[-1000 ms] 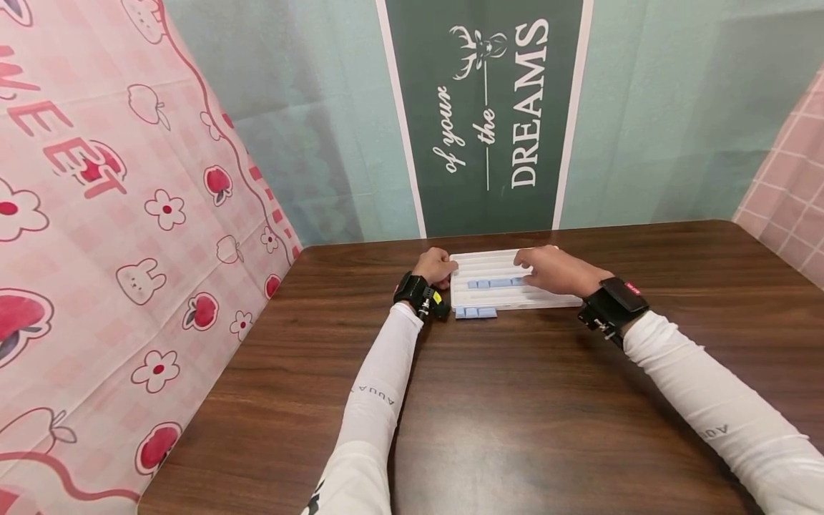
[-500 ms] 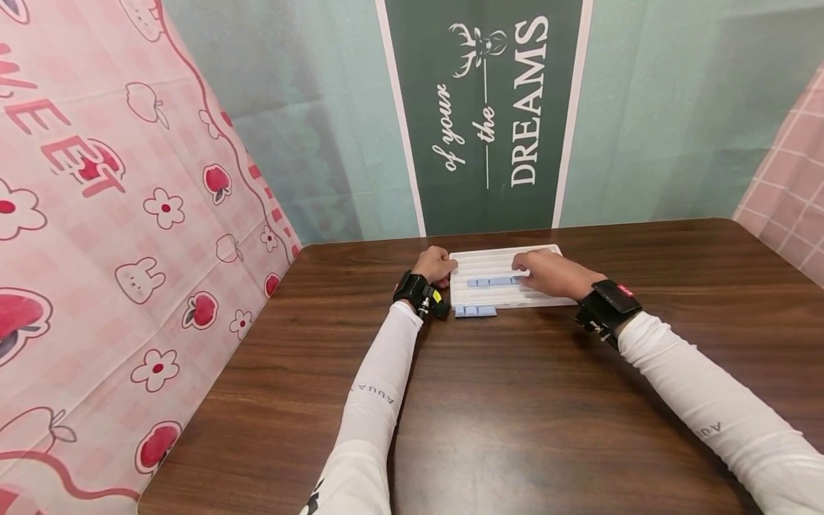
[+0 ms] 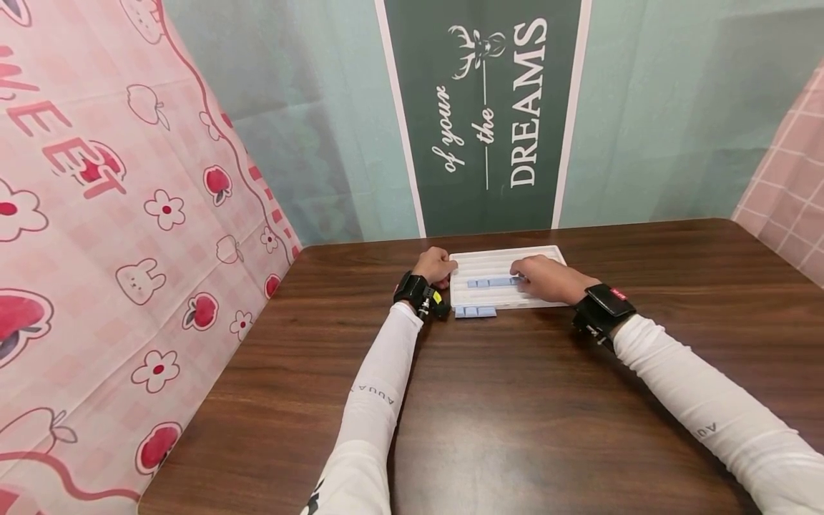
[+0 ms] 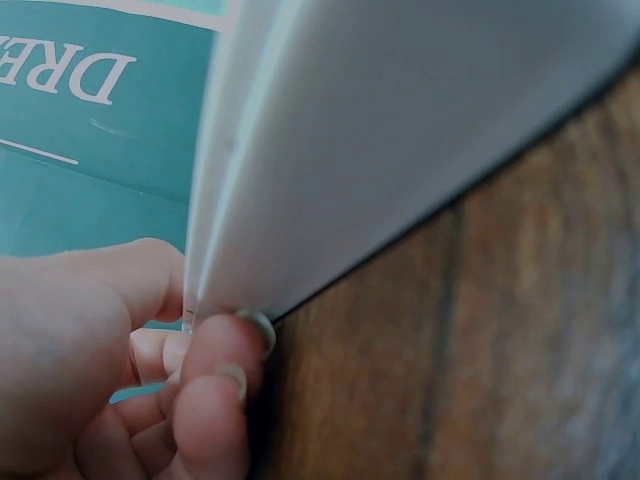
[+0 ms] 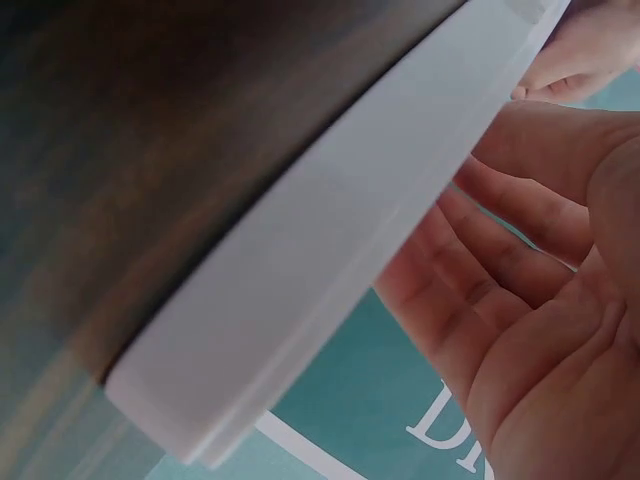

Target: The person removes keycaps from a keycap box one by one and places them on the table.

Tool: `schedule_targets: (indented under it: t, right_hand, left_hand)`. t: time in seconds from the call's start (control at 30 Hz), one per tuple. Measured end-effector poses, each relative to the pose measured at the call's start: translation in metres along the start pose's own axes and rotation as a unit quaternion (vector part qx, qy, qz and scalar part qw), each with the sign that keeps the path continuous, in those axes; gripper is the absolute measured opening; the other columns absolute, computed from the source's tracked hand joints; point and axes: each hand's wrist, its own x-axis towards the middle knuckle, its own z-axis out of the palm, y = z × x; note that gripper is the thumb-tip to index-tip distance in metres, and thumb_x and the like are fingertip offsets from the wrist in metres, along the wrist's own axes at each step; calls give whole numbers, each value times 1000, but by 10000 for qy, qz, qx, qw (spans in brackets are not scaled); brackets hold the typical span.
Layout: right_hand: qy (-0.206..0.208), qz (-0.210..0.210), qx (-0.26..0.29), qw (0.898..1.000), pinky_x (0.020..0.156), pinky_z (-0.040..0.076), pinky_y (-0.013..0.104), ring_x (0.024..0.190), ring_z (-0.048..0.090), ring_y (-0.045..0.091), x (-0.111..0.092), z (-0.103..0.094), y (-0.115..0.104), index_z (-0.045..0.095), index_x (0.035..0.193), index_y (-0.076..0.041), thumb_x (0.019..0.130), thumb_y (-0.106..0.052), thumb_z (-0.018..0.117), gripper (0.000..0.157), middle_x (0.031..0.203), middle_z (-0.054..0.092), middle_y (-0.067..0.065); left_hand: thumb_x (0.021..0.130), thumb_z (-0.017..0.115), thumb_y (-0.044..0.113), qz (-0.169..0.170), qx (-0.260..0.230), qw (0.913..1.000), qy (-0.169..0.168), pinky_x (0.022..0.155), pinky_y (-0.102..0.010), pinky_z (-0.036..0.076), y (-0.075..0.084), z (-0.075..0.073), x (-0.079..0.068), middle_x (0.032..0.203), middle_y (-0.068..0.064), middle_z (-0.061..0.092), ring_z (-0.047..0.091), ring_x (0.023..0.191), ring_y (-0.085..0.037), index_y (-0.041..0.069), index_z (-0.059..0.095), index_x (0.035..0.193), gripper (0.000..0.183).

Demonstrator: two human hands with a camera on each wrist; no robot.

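Note:
In the head view a white ridged tray point(image 3: 502, 256) lies near the table's far side. My left hand point(image 3: 435, 266) grips its left end; the left wrist view shows thumb and fingers at the tray wall point(image 4: 300, 170). A row of light blue keycaps point(image 3: 492, 282), one wider than its neighbours, sits in a middle groove. My right hand point(image 3: 547, 277) is over the tray's right part, thumb and fingers pinching at the row's right end, where a keycap is partly covered. In the right wrist view the tray's side point(image 5: 300, 240) hides those fingertips. More blue keycaps point(image 3: 476, 312) lie before the tray.
The brown wooden table point(image 3: 489, 422) extends toward me and to both sides. A green printed cloth point(image 3: 489, 121) hangs behind it, and a pink patterned cloth point(image 3: 161, 286) hangs on the left. Black cameras are strapped to both wrists.
My right hand has shifted slightly left along the keycap row, showing more of the tray's right end. The left hand, the tray and the keycaps in front look unmoved.

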Motion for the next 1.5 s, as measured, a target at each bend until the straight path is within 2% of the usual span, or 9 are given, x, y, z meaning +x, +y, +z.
schedule_targets:
  t: [0.13,0.33,0.63,0.8,1.07,1.27,1.5]
  right_hand:
    - [19,-17,-49,10000,66,41,29,71,49,15,0,1,0,60,99,-4,78,-6,59,21,83,61,5]
    - [25,-60,-26,10000,78,45,38,89,56,19,-2,1,-1,59,107,-3,80,-7,58,27,100,62,10]
    - [-26,-74,-240,9997,66,41,29,70,49,15,-1,2,-4,63,92,-8,80,-11,60,12,82,61,4]
    - [35,-116,-343,9993,63,41,29,68,48,14,-1,1,-5,62,87,-8,79,-10,60,8,79,61,4]
    - [82,-106,-367,9992,61,40,29,65,48,13,-1,-1,-5,62,83,-7,78,-7,61,6,75,61,2]
    - [75,49,-467,9989,58,37,27,63,45,13,-1,-1,-3,62,79,-6,78,-6,59,3,68,57,-1]
    - [118,131,-521,9985,58,37,27,62,44,14,-2,0,-2,62,80,-6,79,-6,59,4,68,56,1]
  left_hand:
    - [83,52,22,33,-54,10000,0,44,-24,49,0,0,-2,50,-1,48,57,45,-15,13,37,56,32]
    - [83,52,21,120,-110,9999,33,45,-24,49,3,-1,-5,52,-2,50,57,45,-15,14,38,56,31]
    - [83,53,21,-15,-104,9999,-22,44,-24,49,0,0,-2,54,-3,52,56,44,-15,12,41,58,30]
    - [82,53,22,-95,-78,9999,-16,43,-23,48,-2,1,1,52,-1,52,56,43,-13,13,42,58,29]
    - [82,53,21,-42,-135,9999,47,43,-24,48,0,1,0,52,-2,53,55,42,-12,12,43,57,28]
    - [81,54,22,-219,-83,9997,-16,42,-23,47,-1,1,2,52,-1,53,55,43,-12,12,45,58,27]
    - [81,54,22,-388,-45,9992,-53,42,-23,47,-1,3,6,53,-2,53,56,44,-13,11,46,60,25]
